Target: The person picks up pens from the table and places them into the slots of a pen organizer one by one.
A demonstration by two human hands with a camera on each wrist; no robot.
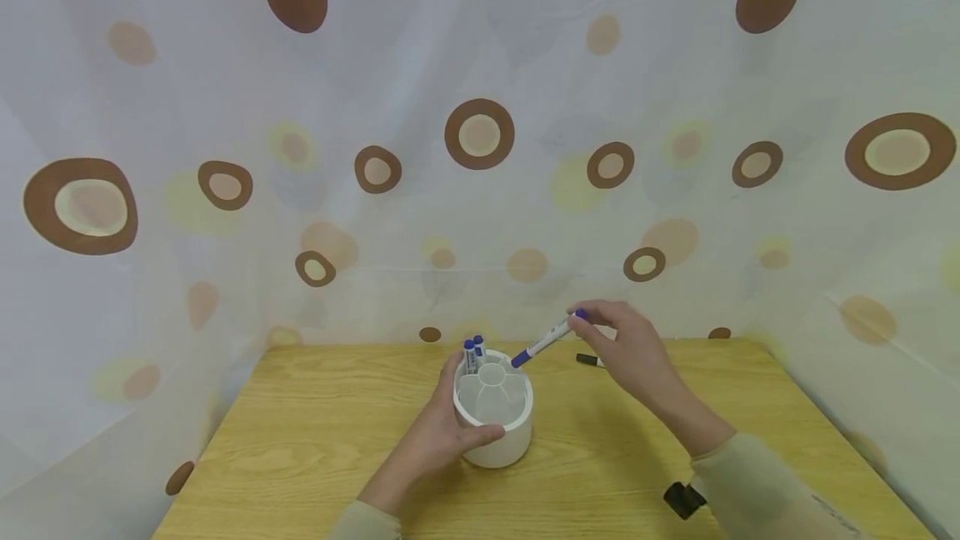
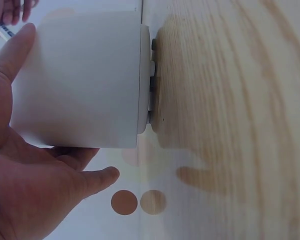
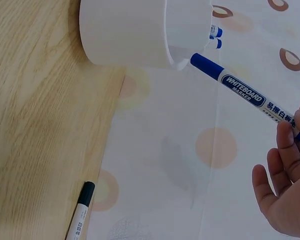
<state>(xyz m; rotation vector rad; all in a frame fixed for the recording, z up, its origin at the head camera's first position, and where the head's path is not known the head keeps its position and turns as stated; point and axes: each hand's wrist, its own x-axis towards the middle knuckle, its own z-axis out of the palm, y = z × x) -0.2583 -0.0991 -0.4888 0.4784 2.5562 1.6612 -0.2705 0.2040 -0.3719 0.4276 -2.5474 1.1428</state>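
Note:
A round white pen holder (image 1: 495, 440) with several compartments stands on the wooden table. My left hand (image 1: 444, 432) grips its left side, the thumb lying along the front near the rim. Two blue-ended whiteboard markers (image 1: 474, 355) stand in a back-left compartment. With my right hand (image 1: 618, 344) I pinch another whiteboard marker (image 3: 245, 95) by its blue tail end. It slants down to the left, its blue cap right at the holder's back-right rim. In the left wrist view, the holder's outer wall (image 2: 85, 80) fills much of the picture, between thumb and fingers.
A black-capped marker (image 3: 81, 212) lies on the table (image 1: 322, 432) beyond the right hand. Near the right sleeve is a small black object (image 1: 684, 500). A patterned sheet (image 1: 420, 65) hangs behind the table and along its sides.

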